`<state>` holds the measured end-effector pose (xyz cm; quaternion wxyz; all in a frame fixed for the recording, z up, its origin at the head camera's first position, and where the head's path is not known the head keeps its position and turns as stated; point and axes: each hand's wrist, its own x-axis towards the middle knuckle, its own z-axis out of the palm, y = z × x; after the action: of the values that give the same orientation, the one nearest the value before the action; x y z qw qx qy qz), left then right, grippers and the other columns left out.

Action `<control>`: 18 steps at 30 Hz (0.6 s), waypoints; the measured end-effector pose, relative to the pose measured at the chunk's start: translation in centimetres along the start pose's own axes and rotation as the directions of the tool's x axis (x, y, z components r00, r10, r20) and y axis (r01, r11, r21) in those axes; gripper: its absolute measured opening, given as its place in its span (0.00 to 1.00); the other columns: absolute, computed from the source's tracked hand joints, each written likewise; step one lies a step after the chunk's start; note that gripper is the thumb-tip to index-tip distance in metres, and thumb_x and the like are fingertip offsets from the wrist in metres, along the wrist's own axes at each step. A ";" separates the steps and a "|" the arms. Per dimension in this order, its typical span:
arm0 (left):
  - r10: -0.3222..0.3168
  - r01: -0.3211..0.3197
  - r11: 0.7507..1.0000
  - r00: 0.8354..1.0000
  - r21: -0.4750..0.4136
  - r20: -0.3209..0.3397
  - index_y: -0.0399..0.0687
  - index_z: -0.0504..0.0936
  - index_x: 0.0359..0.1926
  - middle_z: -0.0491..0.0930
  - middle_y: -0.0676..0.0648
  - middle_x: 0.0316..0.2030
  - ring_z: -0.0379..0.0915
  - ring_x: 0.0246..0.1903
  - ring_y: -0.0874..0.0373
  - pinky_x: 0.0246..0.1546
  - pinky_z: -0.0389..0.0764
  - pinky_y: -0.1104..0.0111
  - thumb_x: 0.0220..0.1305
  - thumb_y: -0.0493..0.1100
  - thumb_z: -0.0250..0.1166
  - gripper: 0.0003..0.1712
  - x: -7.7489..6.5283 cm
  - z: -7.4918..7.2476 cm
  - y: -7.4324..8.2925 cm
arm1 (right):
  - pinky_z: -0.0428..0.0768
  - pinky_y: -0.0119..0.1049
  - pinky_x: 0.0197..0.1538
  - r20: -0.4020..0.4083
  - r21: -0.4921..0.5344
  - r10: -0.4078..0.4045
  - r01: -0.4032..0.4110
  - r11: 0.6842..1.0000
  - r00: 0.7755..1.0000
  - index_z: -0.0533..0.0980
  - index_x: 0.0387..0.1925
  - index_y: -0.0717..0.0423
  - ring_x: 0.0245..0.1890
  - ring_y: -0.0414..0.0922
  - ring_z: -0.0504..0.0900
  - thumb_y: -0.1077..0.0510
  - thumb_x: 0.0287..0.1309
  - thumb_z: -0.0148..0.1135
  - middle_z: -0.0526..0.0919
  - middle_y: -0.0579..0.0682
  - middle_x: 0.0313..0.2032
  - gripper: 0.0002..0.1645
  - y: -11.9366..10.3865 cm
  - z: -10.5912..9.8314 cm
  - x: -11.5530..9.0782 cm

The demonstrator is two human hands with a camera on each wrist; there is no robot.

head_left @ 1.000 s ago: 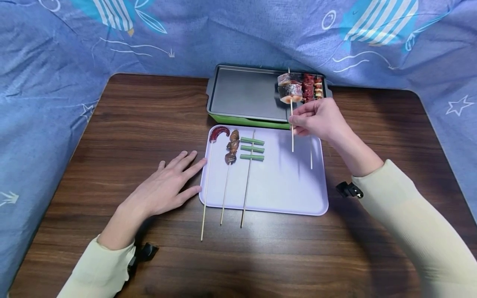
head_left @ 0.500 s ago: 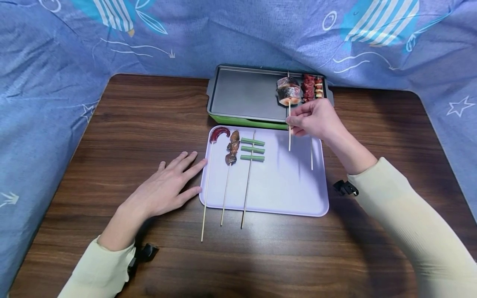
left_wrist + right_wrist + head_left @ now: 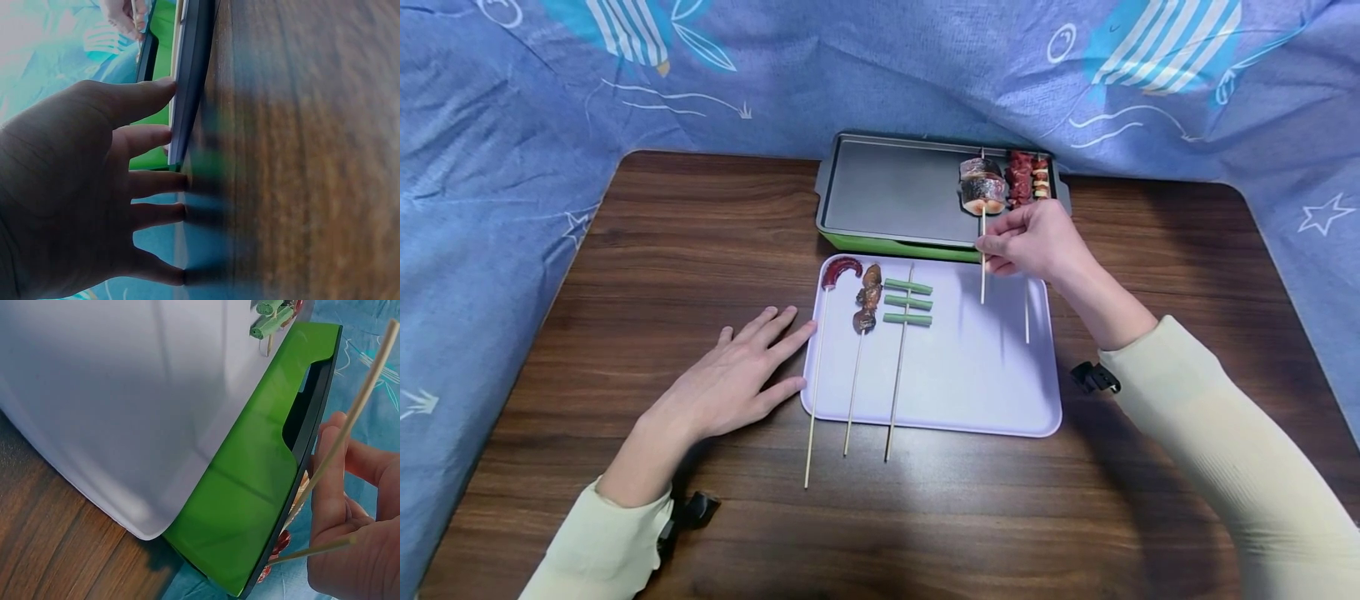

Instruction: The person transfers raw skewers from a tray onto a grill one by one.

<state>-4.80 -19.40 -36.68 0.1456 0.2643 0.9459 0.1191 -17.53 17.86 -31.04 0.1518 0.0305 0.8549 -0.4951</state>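
Observation:
Between thumb and fingers, my right hand [image 3: 1026,242] pinches the bare stick of a fish-chunk skewer [image 3: 982,193]. Its silvery chunks lie over the right part of the dark griddle plate [image 3: 895,187]. The right wrist view shows the skewer stick [image 3: 359,403] passing along the fingers. A red meat skewer [image 3: 1020,177] and a thinner mixed skewer [image 3: 1041,177] lie just right of the fish, their lower parts partly hidden by the hand. With fingers spread, my left hand [image 3: 730,379] rests on the table; thumb and index fingertip touch the left edge of the lilac tray [image 3: 985,375].
On the tray's left half lie a curled dark-red tentacle skewer [image 3: 841,268], a brown meat skewer [image 3: 867,300] and a green-bean-like skewer [image 3: 908,302], sticks jutting past the front rim. The griddle's green base [image 3: 902,246] stands right behind the tray. A blue patterned cloth [image 3: 760,75] hangs behind.
The fish skewer has come slightly left and down onto the griddle area with my right hand, then stays nearly still over the last half second. The left hand has not moved.

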 end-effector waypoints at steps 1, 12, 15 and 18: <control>0.001 -0.001 1.000 1.000 0.001 -0.001 0.61 0.51 0.78 0.47 0.42 0.76 0.40 0.74 0.44 0.59 0.55 0.30 0.71 0.62 0.54 0.40 0.0 0.0 0.0 | 0.84 0.35 0.28 -0.001 -0.003 0.000 0.000 1.000 1.000 0.78 0.42 0.75 0.18 0.40 0.84 0.64 0.60 0.65 0.85 0.49 0.19 0.14 0.0 0.0 0.0; 0.003 -0.003 1.000 1.000 0.002 -0.008 0.60 0.51 0.77 0.47 0.42 0.76 0.40 0.74 0.44 0.59 0.55 0.30 0.71 0.62 0.54 0.40 -0.1 0.0 0.0 | 0.84 0.37 0.28 -0.031 -0.072 -0.003 0.001 0.997 1.000 0.80 0.40 0.73 0.18 0.41 0.84 0.61 0.59 0.67 0.85 0.51 0.20 0.16 0.1 -0.1 0.0; 0.003 -0.003 1.000 1.000 0.002 -0.007 0.60 0.51 0.77 0.47 0.42 0.76 0.40 0.74 0.44 0.59 0.55 0.30 0.71 0.62 0.54 0.40 -0.1 0.0 0.0 | 0.84 0.37 0.29 -0.042 -0.101 -0.010 0.005 0.995 0.999 0.81 0.40 0.72 0.19 0.42 0.85 0.60 0.59 0.68 0.85 0.51 0.20 0.15 0.0 -0.1 0.0; 0.002 -0.002 1.000 1.000 0.000 -0.005 0.60 0.51 0.77 0.47 0.42 0.76 0.40 0.74 0.44 0.59 0.54 0.30 0.71 0.62 0.54 0.40 0.0 0.0 0.0 | 0.84 0.37 0.29 -0.046 -0.123 -0.016 0.010 0.992 0.999 0.81 0.40 0.70 0.20 0.42 0.85 0.59 0.59 0.68 0.85 0.51 0.20 0.15 0.0 -0.1 -0.1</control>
<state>-4.77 -19.38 -36.61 0.1432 0.2650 0.9460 0.1196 -17.42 17.93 -30.97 0.1299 0.0271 0.8872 -0.4418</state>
